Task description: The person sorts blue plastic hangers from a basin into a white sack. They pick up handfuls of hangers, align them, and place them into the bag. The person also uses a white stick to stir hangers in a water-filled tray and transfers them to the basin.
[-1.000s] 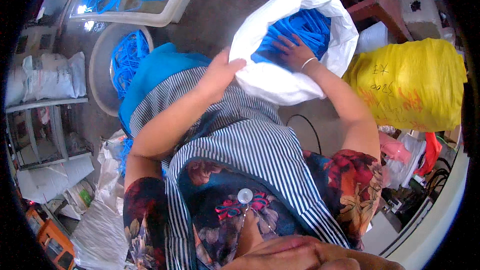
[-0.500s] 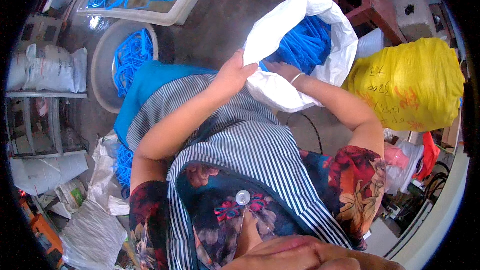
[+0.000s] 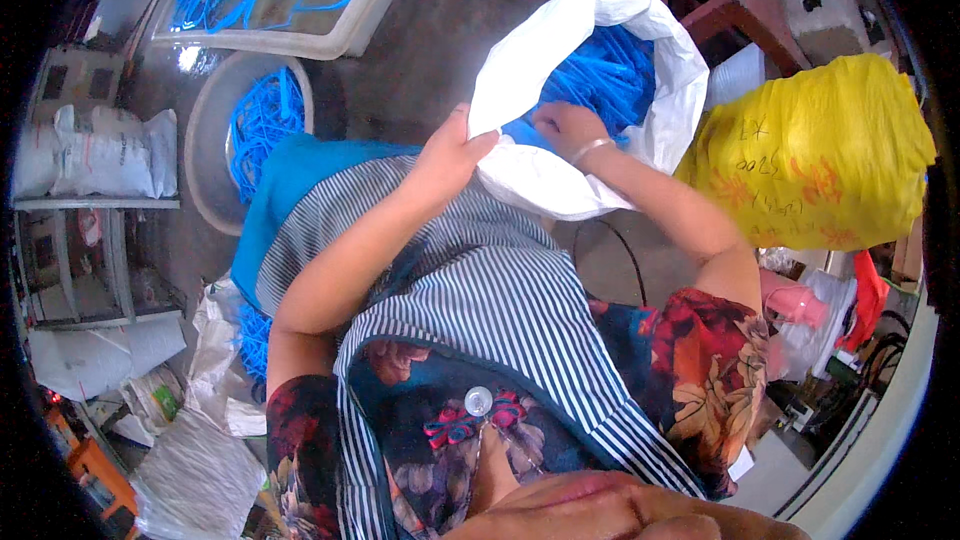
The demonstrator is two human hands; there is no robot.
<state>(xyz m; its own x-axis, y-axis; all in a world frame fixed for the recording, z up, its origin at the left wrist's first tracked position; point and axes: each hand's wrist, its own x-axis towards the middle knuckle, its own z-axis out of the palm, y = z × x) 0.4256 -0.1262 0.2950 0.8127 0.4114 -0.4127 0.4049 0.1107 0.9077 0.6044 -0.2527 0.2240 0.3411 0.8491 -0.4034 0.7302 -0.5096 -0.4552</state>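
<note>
A white woven sack (image 3: 512, 52) stands with its mouth wide, its rim rolled outward. Inside lies a thick bundle of blue plastic strips (image 3: 610, 75). My left hand (image 3: 455, 152) grips the sack's rim on its left side, thumb over the edge. Within the mouth, near the close side, is my right hand (image 3: 572, 130), its fingers curled in beside the blue pieces. Its fingertips are turned away, so what they hold, if anything, is hidden.
A grey round tub (image 3: 200, 155) of blue plastic pieces is at my left; a pale tray (image 3: 345, 35) of blue frames lies beyond it. A full yellow sack (image 3: 820, 155) stands at right, near a red-brown stand (image 3: 745, 15). White bags (image 3: 105, 155) rest on a left-hand rack.
My right hand has risen a little out of the blue strips, showing more of its curled fingers. My left hand still grips the rim, and the sack's mouth has shifted slightly left.
</note>
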